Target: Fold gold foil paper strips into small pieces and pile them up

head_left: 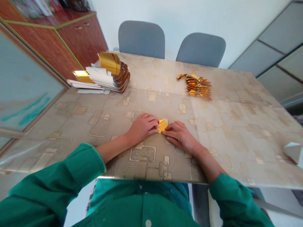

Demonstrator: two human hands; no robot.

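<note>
A small folded piece of gold paper [162, 125] lies on the patterned table cover between my two hands, near the table's front edge. My left hand [145, 125] has its fingers closed on the paper's left side. From the right, my right hand [179, 135] pinches the paper's right corner between thumb and fingers. Part of the paper is hidden under the fingertips. Toward the back left stands a curved stack of gold and white paper sheets [104, 78]. A pile of folded gold paper pieces [198, 85] sits at the back right.
Two grey chairs [141, 39] stand behind the far table edge, against a white wall. To the left are a reddish wooden cabinet [82, 39] and a glass panel [26, 85] in a frame. A white angular object [293, 153] rests at the table's right edge.
</note>
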